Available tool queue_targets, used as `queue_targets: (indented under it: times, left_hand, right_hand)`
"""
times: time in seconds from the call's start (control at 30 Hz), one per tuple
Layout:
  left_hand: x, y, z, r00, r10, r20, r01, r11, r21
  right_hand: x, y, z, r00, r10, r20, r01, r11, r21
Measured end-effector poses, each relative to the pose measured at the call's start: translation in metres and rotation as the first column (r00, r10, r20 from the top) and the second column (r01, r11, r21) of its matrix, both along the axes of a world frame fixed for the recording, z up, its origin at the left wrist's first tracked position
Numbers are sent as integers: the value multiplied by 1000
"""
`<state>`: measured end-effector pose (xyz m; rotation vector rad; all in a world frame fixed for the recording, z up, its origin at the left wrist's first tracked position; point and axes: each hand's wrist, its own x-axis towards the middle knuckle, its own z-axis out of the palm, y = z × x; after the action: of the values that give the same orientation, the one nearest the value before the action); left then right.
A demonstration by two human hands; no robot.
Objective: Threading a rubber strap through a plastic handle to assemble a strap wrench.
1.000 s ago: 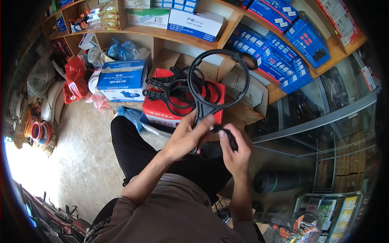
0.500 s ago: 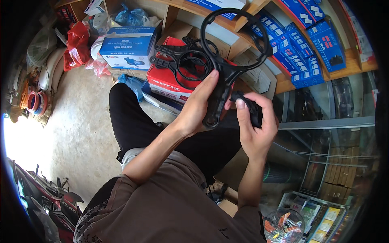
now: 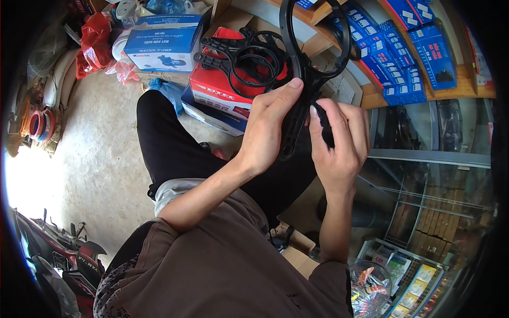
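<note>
My left hand (image 3: pixel 268 127) is closed round the handle of a black plastic filter housing wrench (image 3: pixel 313 82), its thumb lying along the upper handle. The wrench stands tilted, its big ring pointing away from me and partly beyond the top edge of the picture. My right hand (image 3: pixel 342 140) pinches a crumpled black cloth (image 3: pixel 325 127) against the right side of the handle. Its fingertips are partly hidden behind the cloth and the wrench. Beyond my left hand, several similar black wrenches (image 3: pixel 231 68) lie piled on a red box (image 3: pixel 214 85).
A blue and white pump box (image 3: pixel 159 47) stands left of the red box. Wooden shelves (image 3: pixel 429 94) with blue packages (image 3: pixel 389 66) curve along the back right. A glass case (image 3: pixel 429 153) is at my right, a motorbike (image 3: pixel 87 262) at the lower left.
Both hands and the wrench have moved slightly away from me and to the right. My right hand has brought the cloth up against the handle. The view has shifted a little.
</note>
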<state>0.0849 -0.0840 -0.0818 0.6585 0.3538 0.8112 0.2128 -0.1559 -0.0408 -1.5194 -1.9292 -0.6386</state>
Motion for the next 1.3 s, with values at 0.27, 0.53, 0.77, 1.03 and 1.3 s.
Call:
queue_targets:
  times: [0.27,0.53,0.77,1.03,1.3]
  left_hand:
    - [3,2,-4,1000,19,-1,-19,1000,-4]
    - [16,7,-17,997,26,69,-21,998,-59]
    - [27,21,-18,999,31,-15,-29,988,154]
    - [35,43,-21,999,8,-37,1,974,228]
    - [29,46,-25,998,-67,-2,68,996,62]
  right_hand:
    - [2,-7,1,975,114,-192,-165,948,-274]
    - [0,3,-9,961,67,-269,-124,972,-201]
    - [7,6,-13,917,-33,-398,-41,984,-176]
    - [19,16,-11,825,3,-565,-156,962,-223]
    - [17,1,-9,-165,-115,-980,-266,961,-68]
